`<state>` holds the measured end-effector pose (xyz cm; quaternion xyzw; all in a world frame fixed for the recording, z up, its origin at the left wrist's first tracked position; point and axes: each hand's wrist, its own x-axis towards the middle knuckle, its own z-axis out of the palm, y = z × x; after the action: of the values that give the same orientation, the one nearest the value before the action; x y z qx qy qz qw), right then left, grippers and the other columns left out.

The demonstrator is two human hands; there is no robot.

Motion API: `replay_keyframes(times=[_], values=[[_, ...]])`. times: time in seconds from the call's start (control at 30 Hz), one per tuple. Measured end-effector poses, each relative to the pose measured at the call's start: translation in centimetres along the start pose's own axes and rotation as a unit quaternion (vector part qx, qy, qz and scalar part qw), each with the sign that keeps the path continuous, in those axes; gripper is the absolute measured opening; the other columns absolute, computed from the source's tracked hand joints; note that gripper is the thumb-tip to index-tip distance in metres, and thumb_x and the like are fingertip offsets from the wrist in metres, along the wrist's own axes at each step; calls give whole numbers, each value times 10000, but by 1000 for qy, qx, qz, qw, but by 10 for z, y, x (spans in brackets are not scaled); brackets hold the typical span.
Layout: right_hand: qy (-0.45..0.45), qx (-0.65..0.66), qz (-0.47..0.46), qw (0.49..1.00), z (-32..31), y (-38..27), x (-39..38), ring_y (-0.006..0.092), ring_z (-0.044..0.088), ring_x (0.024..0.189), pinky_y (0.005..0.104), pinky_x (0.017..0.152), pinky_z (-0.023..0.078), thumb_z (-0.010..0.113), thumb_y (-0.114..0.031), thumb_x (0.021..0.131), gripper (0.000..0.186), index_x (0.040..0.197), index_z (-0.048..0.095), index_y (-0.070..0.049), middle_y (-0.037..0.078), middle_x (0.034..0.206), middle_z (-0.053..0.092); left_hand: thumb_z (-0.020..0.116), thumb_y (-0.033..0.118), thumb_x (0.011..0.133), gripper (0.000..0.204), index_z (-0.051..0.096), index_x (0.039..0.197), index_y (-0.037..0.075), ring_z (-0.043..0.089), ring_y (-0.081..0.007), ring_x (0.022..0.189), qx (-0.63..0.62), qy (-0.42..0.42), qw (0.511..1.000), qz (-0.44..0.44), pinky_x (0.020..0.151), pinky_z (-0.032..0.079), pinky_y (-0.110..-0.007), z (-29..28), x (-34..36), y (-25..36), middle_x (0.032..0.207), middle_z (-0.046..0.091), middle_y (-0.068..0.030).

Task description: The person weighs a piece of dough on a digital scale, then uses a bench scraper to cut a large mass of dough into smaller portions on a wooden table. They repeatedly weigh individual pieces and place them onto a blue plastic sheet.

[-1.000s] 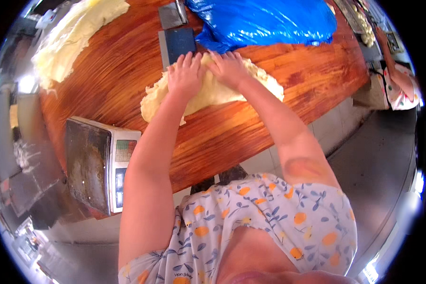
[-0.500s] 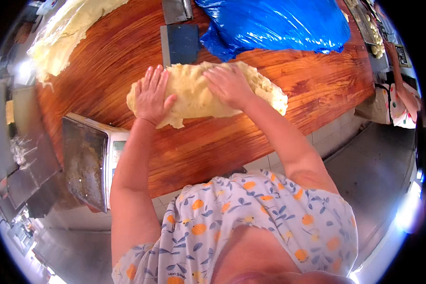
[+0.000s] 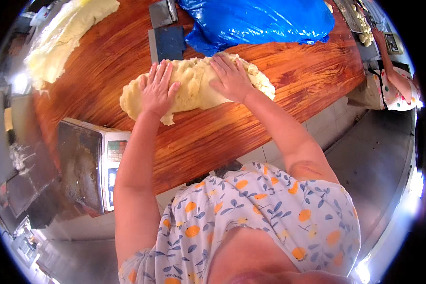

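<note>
A long, lumpy mass of pale yellow dough (image 3: 194, 87) lies crosswise on the wooden table (image 3: 99, 75). My left hand (image 3: 158, 91) rests flat on its left part, fingers stretched out and pointing to the far side. Farther right, my right hand (image 3: 232, 79) presses on the dough with its palm down and fingers extended, the fingertips at the far edge. Neither hand grips anything. The dough's right end looks rough and broken, and a small flap sticks out at the near edge below my left hand.
Behind the dough lie a flat blue-grey scraper (image 3: 170, 43) and a metal piece (image 3: 162, 14). A blue plastic sheet (image 3: 260, 23) covers something at the back. Left stand a scale (image 3: 83, 163) and, beyond, a pale dough sheet (image 3: 64, 40). Another person's arm (image 3: 395, 78) shows far right.
The whole view has shifted slightly. My right hand's fingers have swung from pointing left across the dough to pointing toward its far edge. My left hand stays flat on the dough.
</note>
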<state>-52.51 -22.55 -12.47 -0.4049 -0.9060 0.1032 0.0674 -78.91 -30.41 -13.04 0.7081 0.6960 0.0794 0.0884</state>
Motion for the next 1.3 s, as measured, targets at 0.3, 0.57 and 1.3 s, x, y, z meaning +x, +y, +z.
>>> replay_keyframes(times=[0.3, 0.57, 1.3], values=[[3, -129, 70, 989, -19, 26, -51, 298, 265, 1430, 594, 1097, 236, 482, -525, 941, 711, 1469, 353, -68, 141, 1530, 328, 379, 577, 956, 706, 277, 1528, 176, 136, -258, 1492, -3, 46, 999, -27, 1184, 75, -522, -1, -10, 24, 1608, 207, -63], [-63, -41, 45, 996, -32, 48, -45, 314, 190, 1469, 655, 1110, 159, 536, -485, 920, 753, 1506, 284, -85, 130, 1589, 213, 408, 582, 939, 757, 252, 1532, 138, 99, -286, 1498, 61, 49, 993, -90, 1166, 91, -537, 4, -57, -2, 1618, 171, -72], [-122, 190, 206, 952, 33, -38, 246, 378, 589, 1152, 403, 961, 499, 870, -321, 660, 875, 1329, 450, 54, 263, 1264, 578, 774, 157, 755, 967, 181, 1496, -28, 355, -406, 1347, -132, 209, 927, -282, 1092, 311, -470, 23, -116, -6, 1512, 248, -308]])
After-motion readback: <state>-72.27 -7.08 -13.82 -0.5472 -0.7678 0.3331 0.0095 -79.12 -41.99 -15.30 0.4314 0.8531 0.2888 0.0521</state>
